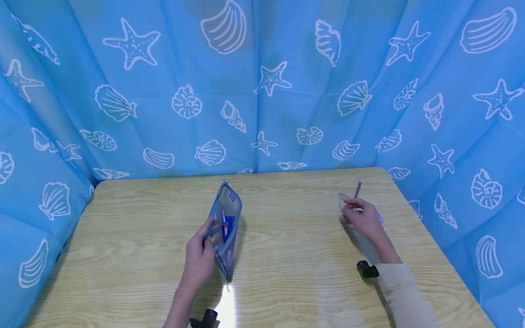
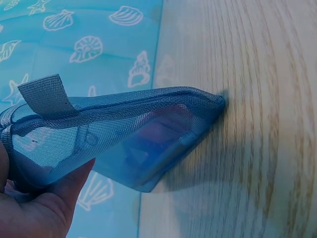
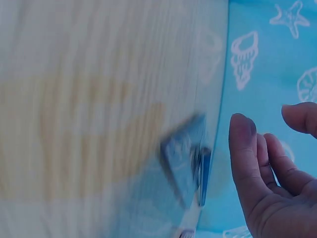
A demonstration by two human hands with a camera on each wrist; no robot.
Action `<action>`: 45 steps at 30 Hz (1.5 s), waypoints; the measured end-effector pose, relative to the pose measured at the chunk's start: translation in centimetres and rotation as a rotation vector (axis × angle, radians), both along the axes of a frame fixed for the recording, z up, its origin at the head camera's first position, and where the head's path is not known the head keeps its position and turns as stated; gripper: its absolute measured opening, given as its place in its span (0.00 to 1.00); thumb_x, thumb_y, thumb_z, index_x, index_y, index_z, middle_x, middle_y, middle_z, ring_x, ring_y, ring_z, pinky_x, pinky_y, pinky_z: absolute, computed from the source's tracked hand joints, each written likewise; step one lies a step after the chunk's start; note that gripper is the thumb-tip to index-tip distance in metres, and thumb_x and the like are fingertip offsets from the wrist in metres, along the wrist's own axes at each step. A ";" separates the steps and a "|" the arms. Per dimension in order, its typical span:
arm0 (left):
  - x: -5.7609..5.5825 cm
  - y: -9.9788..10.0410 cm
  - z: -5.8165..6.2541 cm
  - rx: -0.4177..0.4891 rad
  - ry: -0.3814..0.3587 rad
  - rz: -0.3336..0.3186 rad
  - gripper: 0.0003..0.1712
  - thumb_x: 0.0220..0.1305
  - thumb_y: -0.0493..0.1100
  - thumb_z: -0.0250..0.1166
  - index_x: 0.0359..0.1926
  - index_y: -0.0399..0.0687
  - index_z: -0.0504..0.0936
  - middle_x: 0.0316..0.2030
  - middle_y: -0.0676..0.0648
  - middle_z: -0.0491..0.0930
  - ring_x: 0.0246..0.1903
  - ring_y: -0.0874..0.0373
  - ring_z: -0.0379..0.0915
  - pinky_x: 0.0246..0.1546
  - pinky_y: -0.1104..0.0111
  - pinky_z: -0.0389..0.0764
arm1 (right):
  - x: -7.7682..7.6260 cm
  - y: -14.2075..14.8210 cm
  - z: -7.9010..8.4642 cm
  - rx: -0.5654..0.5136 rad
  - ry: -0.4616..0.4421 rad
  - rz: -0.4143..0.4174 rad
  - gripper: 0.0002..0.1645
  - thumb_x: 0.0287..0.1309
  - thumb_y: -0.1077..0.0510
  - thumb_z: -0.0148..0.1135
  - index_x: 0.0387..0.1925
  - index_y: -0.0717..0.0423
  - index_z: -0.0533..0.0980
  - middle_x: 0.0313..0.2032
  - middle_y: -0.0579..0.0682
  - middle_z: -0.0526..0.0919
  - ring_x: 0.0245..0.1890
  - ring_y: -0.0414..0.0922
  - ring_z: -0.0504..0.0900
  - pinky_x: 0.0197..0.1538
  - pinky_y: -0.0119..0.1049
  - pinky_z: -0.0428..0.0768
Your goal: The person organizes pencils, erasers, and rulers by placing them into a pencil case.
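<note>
My left hand [image 1: 199, 257] grips the near side of a blue mesh zip pouch [image 1: 230, 197], thumb on the outside. The pouch gapes, and a blue item and a thin pen-like one [image 1: 224, 223] show inside. In the left wrist view, the mesh pouch [image 2: 148, 114] has a fabric tab, and its contents are dim. At the table's right, my right hand [image 1: 365, 219] hovers near a pencil [image 1: 358, 188] and a clear flat piece, perhaps a set square [image 3: 181, 153]. In the right wrist view, its thumb stands apart from the bent fingers, with nothing between them.
A small purple-blue item [image 1: 380, 217] lies partly hidden behind the right hand. The wooden table [image 1: 292, 250] is bordered at the back and sides by a blue shell-print curtain [image 1: 260, 115].
</note>
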State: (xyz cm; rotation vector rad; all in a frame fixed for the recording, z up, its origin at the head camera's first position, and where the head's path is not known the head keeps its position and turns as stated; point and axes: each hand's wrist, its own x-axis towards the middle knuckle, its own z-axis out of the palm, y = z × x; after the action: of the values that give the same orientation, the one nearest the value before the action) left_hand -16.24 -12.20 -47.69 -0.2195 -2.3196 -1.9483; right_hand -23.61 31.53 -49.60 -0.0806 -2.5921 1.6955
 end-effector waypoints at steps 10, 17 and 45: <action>-0.1 0.0 -0.1 -0.013 -0.006 -0.001 0.32 0.72 0.24 0.37 0.76 0.31 0.57 0.70 0.30 0.66 0.63 0.32 0.72 0.64 0.54 0.77 | -1.9 2.9 0.2 -0.042 -0.076 -0.042 0.29 0.74 0.61 0.52 0.69 0.76 0.63 0.49 0.59 0.74 0.37 0.36 0.84 0.46 0.32 0.90; -0.1 0.0 -0.1 0.015 0.007 -0.015 0.32 0.72 0.24 0.37 0.76 0.31 0.56 0.71 0.30 0.65 0.65 0.33 0.70 0.65 0.56 0.78 | -2.8 4.1 0.3 -0.017 -0.095 -0.073 0.30 0.73 0.59 0.55 0.69 0.74 0.64 0.46 0.55 0.76 0.37 0.36 0.83 0.45 0.31 0.90; -0.3 -0.1 -0.4 0.006 0.013 0.002 0.32 0.71 0.23 0.37 0.76 0.30 0.57 0.70 0.29 0.66 0.64 0.33 0.71 0.63 0.56 0.79 | -7.8 5.3 -0.5 0.061 -0.310 -0.186 0.41 0.67 0.54 0.63 0.70 0.75 0.61 0.60 0.69 0.72 0.26 0.32 0.82 0.36 0.26 0.88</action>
State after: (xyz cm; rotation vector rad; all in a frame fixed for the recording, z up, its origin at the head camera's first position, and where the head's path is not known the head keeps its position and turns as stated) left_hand -16.53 -12.31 -48.06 -0.2284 -2.3049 -1.9466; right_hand -31.45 36.85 -50.07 -0.6078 -2.7379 1.6509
